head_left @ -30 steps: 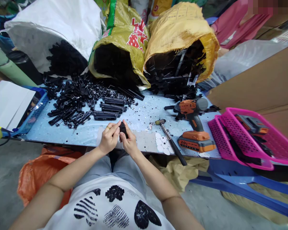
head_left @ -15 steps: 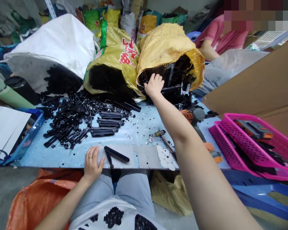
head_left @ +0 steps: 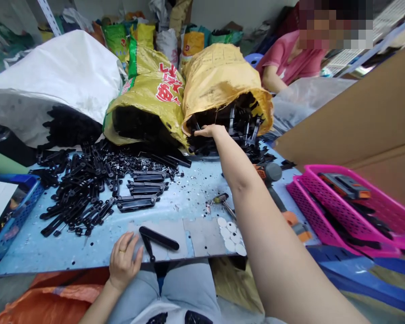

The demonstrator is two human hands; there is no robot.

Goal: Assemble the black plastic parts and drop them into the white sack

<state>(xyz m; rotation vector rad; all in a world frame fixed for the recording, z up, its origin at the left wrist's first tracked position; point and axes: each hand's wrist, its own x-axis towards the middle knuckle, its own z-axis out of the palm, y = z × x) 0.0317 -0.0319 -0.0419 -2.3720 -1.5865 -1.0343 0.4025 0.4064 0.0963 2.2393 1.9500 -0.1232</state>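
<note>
My right hand [head_left: 211, 130] reaches into the mouth of the orange-yellow sack [head_left: 222, 67], among long black plastic parts [head_left: 238, 121]. Its fingers are mostly hidden, so I cannot tell whether it grips one. My left hand [head_left: 123, 261] rests at the table's front edge with fingers apart, holding nothing. Just right of it lies a black hinged plastic piece [head_left: 160, 238], its two arms spread in a V, on a grey plate [head_left: 175, 227]. Several similar pieces, folded [head_left: 138, 202], lie stacked in a row farther back.
Loose black parts [head_left: 77, 184] heap on the left. A white sack [head_left: 64, 67] and a green-yellow sack [head_left: 148, 94] stand behind. A hammer [head_left: 224, 200], white discs [head_left: 231, 236], a power drill [head_left: 273, 180] and pink baskets [head_left: 324, 211] lie rightward. Another person [head_left: 290, 63] sits beyond.
My right hand has turned and gone lower into the sack's mouth. My left hand stays beside the V-shaped piece. The whole view has shifted, with the table sitting lower and farther left.
</note>
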